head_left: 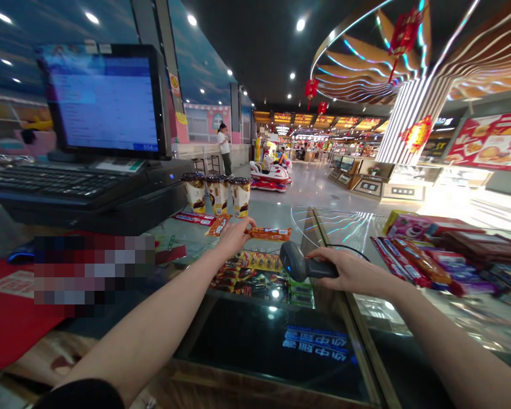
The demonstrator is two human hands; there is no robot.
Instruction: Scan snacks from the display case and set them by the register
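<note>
My right hand (344,270) is wrapped round the handle of a dark grey barcode scanner (293,262), held above the glass counter with its head to the left. My left hand (234,236) reaches across the counter and pinches the left end of an orange-wrapped snack bar (271,233). Beside that hand lie another orange-wrapped bar (218,225) and a red-wrapped bar (195,218). Just behind them stand three lidded paper cups, the nearest to my hand being the right cup (241,199).
A monitor (108,105) and a black keyboard (46,184) stand on the left, near a red mat (4,318). Packaged bars (423,261) and boxes lie at the right. Goods show beneath the glass counter (259,329). A person (223,149) stands far back.
</note>
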